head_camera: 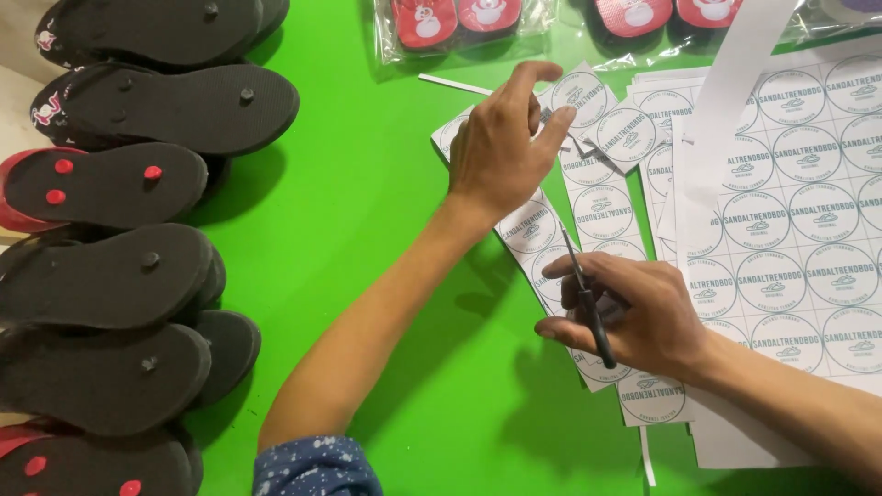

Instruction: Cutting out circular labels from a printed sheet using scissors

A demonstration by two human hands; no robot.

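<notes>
- The left hand (501,147) reaches across the middle of the frame and rests on a strip (588,197) of round printed labels, its thumb and forefinger pinched together on a small cut label piece (549,116) at the upper centre.
- The right hand (634,312), at lower right of centre, is closed on scissors (588,308); the black handle sits in the fist and the thin blades point up toward the left hand.
- The strip lies on the green table (367,230), running from upper centre down under the right hand.
- Sheets (799,230) of the same round labels fill the right side, partly overlapping.
- Black sandals (138,266), soles up, some with red plugs, are stacked down the left edge.
- Bagged red sandals (455,23) lie along the top edge.
</notes>
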